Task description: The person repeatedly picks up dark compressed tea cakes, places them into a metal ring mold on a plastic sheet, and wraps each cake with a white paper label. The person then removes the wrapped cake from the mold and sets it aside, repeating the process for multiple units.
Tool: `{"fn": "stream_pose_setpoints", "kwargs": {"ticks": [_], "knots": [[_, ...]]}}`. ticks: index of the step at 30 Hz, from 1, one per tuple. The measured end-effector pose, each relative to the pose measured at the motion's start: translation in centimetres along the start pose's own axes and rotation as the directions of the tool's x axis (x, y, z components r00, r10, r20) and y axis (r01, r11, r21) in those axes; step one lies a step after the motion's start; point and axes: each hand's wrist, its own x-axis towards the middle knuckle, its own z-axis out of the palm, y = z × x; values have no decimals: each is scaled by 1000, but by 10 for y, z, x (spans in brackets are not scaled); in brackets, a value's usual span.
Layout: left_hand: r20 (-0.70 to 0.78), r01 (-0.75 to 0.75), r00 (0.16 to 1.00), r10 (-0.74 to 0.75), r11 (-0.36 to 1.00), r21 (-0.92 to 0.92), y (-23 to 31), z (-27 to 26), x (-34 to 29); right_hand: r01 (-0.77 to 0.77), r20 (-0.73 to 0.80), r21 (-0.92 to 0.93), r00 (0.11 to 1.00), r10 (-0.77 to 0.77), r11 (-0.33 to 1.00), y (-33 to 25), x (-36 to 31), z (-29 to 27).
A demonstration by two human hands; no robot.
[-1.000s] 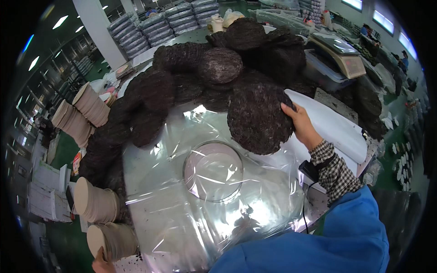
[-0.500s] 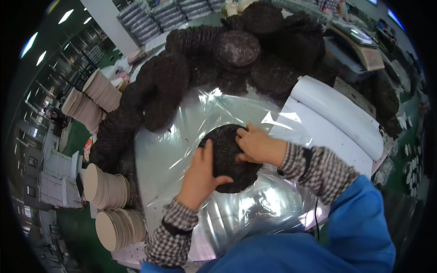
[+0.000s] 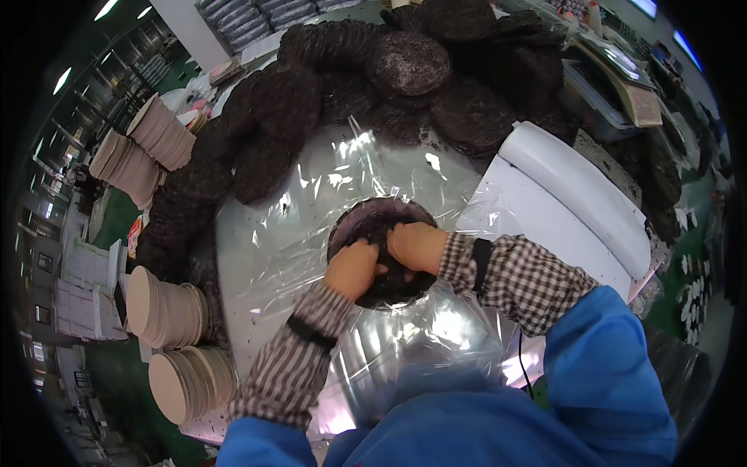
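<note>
Bench [image 3: 249,296] covered by a sheet of clear film [image 3: 311,210], wrinkled and glaring under the lights. Heap of dark round pressed cakes [image 3: 350,78] banked in an arc along the far and left edges, several leaning on one another; nothing lies between the heap and the hands but bare film. Roll of white material [image 3: 576,187] lies at right, just beside the work spot. Stacks of pale round paper discs [image 3: 167,311] at the near left, more of them [image 3: 152,136] farther back left. No bins or trays distinguishable; the cakes lie loose.

One dark round cake [image 3: 379,249] lies flat at bench centre on the film. Left hand [image 3: 354,268] and right hand [image 3: 416,245] both rest on top of it, fingers curled down and pressed together at its middle, seemingly pinching gathered film there; the exact grip is hidden.
</note>
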Motion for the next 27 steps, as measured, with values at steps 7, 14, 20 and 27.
{"fn": "stream_pose_setpoints", "kwargs": {"ticks": [7,14,20,27], "knots": [[-156,-27,983,-92,779,-626,39,-7,-57,230,-869,144,494,12,963,75,-18,0],[-261,-346,919,296,923,-169,51,-6,-78,-316,-785,322,437,439,892,224,-43,-3],[-362,-339,863,353,935,103,48,22,-74,-195,-603,370,694,394,909,309,-52,2],[-342,-334,901,266,929,-158,52,1,-76,249,-851,524,194,488,815,274,-95,-46]]}}
